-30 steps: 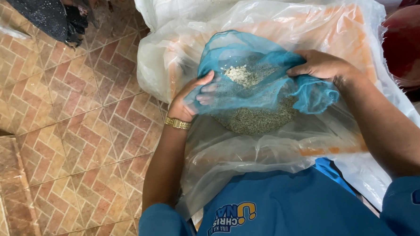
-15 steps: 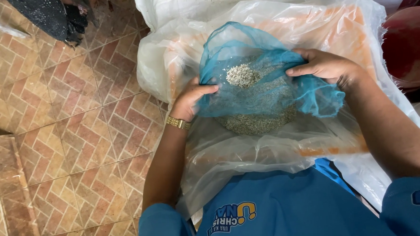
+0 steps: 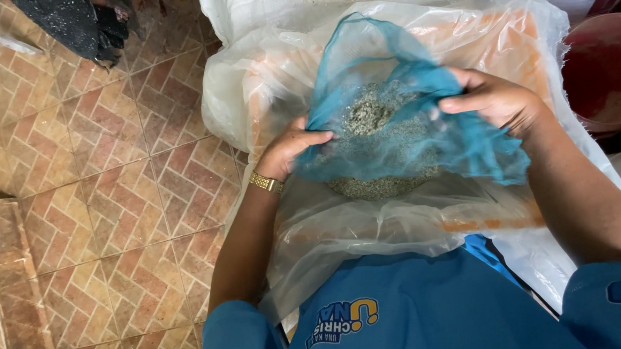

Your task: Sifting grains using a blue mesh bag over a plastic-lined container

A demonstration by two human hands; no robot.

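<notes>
Since half a second ago, both hands have shifted on the blue mesh net [image 3: 399, 132]: the left hand [image 3: 290, 149] has moved in under the net's lower left edge, and the right hand [image 3: 492, 102] has drawn its side of the mesh upward, so the net now bulges higher at the back. A mound of small pale grains [image 3: 378, 133] lies in the sagging middle of the net, showing through the weave, with more spilling to the rim below.

The left hand's fingers are curled and pressed together, pinching the net's left edge; a gold wristband [image 3: 266, 183] sits on that wrist. The right hand's fingers are bunched over a gathered fold of mesh at the net's right side, thumb pressed against it, gripping the cloth.

The net hangs between the two hands, directly over the open mouth of a large sack lined with clear plastic [image 3: 396, 219], which stands on the floor just in front of the person's blue shirt [image 3: 414, 309]. The sack's orange-tinted wall shows through the liner. To the left stretches a brown herringbone tile floor [image 3: 101, 176], with a dark cloth [image 3: 84, 24] lying near the top corner. A dark red container [image 3: 602, 64] stands at the right edge.
</notes>
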